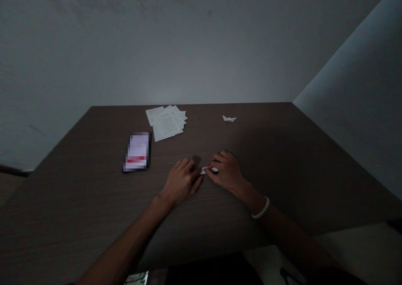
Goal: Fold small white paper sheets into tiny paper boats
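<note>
Gripping a small, narrow piece of white paper (203, 171), the right hand (227, 172) has its thumb and fingers drawn together, nearly closed, with the paper between them. The left hand (181, 181) is positioned at the paper's left end, its fingers curled and its thumb slightly apart from the index finger; whether it pinches the paper or only steadies it cannot be told. The paper is located between the two hands, low over the near-middle area of a dark brown wood-grain table (282, 159), and is partly covered by the fingers. A white beaded bracelet (261, 208) encircles the right wrist. Beyond the right hand, near the table's far edge, stands a small white folded-paper boat (229, 119). Fanned, overlapping white printed sheets (167, 124) lie at far left of centre; a dark-framed rectangular touchscreen device (137, 151) lies just nearer, its screen blurred.
</note>
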The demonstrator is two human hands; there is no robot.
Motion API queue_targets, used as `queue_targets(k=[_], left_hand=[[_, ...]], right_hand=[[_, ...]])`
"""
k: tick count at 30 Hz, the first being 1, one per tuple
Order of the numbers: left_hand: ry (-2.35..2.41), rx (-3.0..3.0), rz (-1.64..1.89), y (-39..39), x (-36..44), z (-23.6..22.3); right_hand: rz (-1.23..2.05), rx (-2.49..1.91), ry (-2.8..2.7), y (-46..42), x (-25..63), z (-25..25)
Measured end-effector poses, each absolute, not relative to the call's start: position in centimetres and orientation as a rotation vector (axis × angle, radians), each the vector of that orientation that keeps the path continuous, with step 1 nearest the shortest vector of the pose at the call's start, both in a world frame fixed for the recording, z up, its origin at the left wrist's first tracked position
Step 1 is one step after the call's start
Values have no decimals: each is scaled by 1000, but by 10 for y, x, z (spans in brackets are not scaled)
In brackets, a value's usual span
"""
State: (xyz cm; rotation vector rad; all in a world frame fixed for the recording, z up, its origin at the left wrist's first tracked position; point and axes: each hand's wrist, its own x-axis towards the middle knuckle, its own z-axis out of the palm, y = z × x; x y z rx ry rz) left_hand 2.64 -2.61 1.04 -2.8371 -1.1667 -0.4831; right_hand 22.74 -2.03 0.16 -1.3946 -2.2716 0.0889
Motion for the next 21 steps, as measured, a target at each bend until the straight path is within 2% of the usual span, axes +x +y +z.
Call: queue_targets(k=[14,21], left_hand=[[-869,-2957,-435,-26,19,12],[-845,-2941,-550,-27,18,9]], right_hand=[[178,-1431,-2235,-18,228,-1],[171,-1344,-2263,-16,235,-4]])
